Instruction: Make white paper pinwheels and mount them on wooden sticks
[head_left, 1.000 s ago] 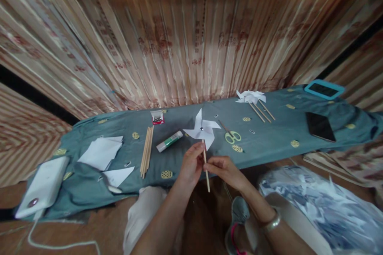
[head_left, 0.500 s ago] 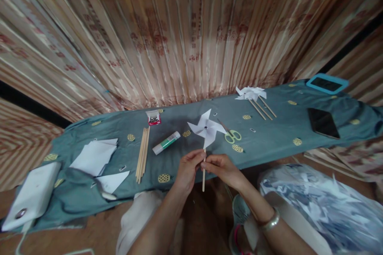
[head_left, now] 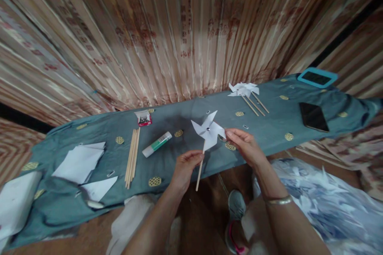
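A white paper pinwheel (head_left: 208,130) on a thin wooden stick is held up over the near edge of the teal cloth (head_left: 185,155). My left hand (head_left: 186,166) pinches the stick just below the paper. My right hand (head_left: 243,146) has its fingertips at the right blade of the pinwheel, fingers drawn together. A silver pin head shows at the pinwheel's centre.
On the cloth lie several wooden sticks (head_left: 132,157), a glue stick (head_left: 156,144), a small pin box (head_left: 144,118), white paper pieces (head_left: 78,159), finished pinwheels (head_left: 243,90), a black phone (head_left: 313,116) and a blue-framed tablet (head_left: 317,77). A plastic bag of paper scraps (head_left: 326,203) sits at the right. A curtain hangs behind.
My right hand left the stick and rose to the pinwheel's right blade. My left hand kept the stick, which now tilts. The view shifted slightly right.
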### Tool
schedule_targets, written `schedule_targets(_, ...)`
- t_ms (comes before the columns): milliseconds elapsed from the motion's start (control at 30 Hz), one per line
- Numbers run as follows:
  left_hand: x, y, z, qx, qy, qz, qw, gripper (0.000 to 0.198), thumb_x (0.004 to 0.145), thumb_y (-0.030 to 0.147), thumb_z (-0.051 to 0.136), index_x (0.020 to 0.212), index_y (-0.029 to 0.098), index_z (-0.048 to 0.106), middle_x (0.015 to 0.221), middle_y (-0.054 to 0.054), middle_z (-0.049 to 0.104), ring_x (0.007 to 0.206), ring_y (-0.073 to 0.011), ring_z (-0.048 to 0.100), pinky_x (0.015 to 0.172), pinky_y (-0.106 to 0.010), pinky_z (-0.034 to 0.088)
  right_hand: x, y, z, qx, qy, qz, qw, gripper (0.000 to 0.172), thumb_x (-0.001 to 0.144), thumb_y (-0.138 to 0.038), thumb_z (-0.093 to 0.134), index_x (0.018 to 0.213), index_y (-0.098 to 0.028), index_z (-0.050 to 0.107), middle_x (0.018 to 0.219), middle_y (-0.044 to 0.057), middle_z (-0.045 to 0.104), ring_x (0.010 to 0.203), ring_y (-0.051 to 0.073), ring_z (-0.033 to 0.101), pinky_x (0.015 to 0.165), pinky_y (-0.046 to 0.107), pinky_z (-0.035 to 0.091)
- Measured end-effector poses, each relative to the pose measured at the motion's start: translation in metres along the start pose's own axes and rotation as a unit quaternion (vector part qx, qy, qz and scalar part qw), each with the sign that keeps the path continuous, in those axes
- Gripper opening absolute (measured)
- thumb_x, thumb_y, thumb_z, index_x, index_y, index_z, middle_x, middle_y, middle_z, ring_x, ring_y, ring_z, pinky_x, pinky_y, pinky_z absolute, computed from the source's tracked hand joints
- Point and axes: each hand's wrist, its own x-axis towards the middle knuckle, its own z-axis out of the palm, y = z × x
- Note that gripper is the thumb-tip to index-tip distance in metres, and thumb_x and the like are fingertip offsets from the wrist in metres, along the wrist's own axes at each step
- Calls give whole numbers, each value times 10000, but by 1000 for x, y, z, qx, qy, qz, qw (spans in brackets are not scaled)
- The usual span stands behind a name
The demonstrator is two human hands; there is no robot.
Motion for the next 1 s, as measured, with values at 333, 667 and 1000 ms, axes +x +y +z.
schedule_targets(333,4,-3,13,-3,3,23,1000,263,477,280,864,677,149,755,619,-19,669,590,-91,536,616,-216,406,-7,-6,11,-25,-45,3,999,412,600,-588,739,701,-191,700,667,35,684,607,141,557,596,276,419)
schedule_targets(667,3,-2,19,-19,12,31,999,271,464,276,869,677,156,752,621,-15,676,600,-96,551,617,-217,423,-16,-8,23,-30,-87,-6,996,406,630,-595,719,625,-192,669,622,13,629,592,130,533,601,272,422)
schedule_targets(1000,0,-2,17,-13,-5,36,999,261,492,280,848,702,153,759,644,-14,690,607,-87,544,627,-212,421,-19,-7,34,9,-116,-7,993,385,622,-572,750,601,-193,685,593,4,635,563,112,519,578,258,405)
